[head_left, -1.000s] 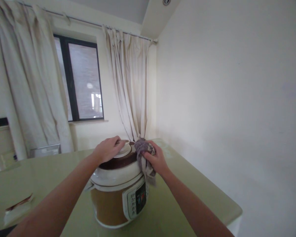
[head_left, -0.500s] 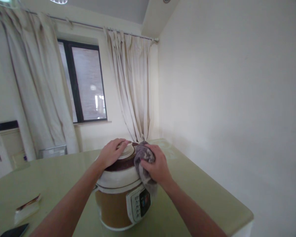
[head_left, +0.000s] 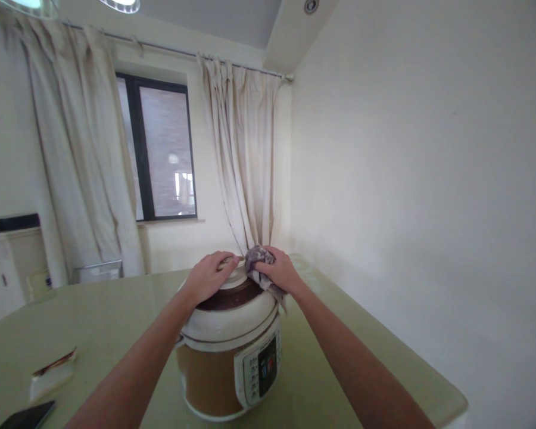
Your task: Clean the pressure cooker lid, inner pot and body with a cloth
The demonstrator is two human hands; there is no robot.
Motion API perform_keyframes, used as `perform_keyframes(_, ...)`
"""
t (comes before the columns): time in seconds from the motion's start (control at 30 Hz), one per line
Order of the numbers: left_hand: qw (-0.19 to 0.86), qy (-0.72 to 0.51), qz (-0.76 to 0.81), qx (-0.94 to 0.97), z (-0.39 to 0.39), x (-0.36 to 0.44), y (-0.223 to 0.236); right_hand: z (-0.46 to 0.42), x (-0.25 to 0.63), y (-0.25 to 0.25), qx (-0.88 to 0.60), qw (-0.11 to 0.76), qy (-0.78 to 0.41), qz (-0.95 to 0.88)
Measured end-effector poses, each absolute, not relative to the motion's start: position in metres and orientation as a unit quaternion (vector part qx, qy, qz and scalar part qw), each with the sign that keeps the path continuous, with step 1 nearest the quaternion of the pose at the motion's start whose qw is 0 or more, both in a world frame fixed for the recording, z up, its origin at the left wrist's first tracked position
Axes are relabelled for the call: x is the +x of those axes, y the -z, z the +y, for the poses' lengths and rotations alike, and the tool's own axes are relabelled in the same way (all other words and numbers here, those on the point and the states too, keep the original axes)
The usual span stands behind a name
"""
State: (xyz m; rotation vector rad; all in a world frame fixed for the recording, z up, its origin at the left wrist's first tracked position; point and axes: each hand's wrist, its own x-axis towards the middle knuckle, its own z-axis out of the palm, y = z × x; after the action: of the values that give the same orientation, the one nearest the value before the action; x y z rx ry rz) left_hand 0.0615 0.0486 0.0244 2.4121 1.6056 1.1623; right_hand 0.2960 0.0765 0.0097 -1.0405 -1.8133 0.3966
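A white and brown electric pressure cooker (head_left: pixel 212 378) stands upright on the table, its button panel (head_left: pixel 261 368) turned to the front right. My left hand (head_left: pixel 209 275) is on top of it, fingers curved over the left side of the pale lid handle (head_left: pixel 237 277). Bunched in my right hand (head_left: pixel 282 271) is a grey-purple cloth (head_left: pixel 258 260), pressed to the far right part of the lid. A loose end of the cloth hangs down over the lid's right edge.
The pale green table (head_left: pixel 129 310) has its right edge near a white wall (head_left: pixel 406 179). At the left lie a small pale packet (head_left: pixel 51 378) and a dark flat object (head_left: pixel 29 415). Curtains (head_left: pixel 245 149) and a window (head_left: pixel 167 152) are behind.
My right hand has moved the cloth up and away, from the lid's right side toward its far right. The left hand stays on the lid. The camera view has shifted slightly.
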Motion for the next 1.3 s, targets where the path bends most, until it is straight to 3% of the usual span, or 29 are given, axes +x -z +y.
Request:
perform_keyframes(0.1,0.01,-0.37,0.511,0.776,0.051,0.061,-0.023,0.036,0.311,0.002,-0.366,0.515,-0.122,-0.766)
perform_keyframes(0.2,0.008,-0.369,0.51,0.777,0.051,0.061,-0.023,0.032,0.31,-0.002,-0.394,0.499,-0.117,-0.763)
perform_keyframes(0.47,0.006,-0.365,0.525,0.769,0.049,0.062,-0.024,0.143,0.264,-0.037,-0.521,0.355,-0.135,-0.764)
perform_keyframes(0.6,0.015,-0.369,0.524,0.768,0.049,0.061,-0.024,0.143,0.267,-0.03,-0.499,0.38,-0.139,-0.766)
perform_keyframes(0.83,0.01,-0.368,0.522,0.769,0.048,0.063,-0.025,0.051,0.314,-0.001,-0.383,0.487,-0.109,-0.778)
perform_keyframes(0.97,0.006,-0.36,0.524,0.772,0.048,0.063,-0.026,0.039,0.315,-0.009,-0.389,0.451,-0.081,-0.799)
perform_keyframes(1.17,0.005,-0.355,0.533,0.768,0.046,0.062,-0.026,0.12,0.275,-0.036,-0.495,0.348,-0.109,-0.789)
perform_keyframes(1.3,0.012,-0.348,0.533,0.771,0.047,0.062,-0.027,0.154,0.258,-0.037,-0.513,0.325,-0.108,-0.787)
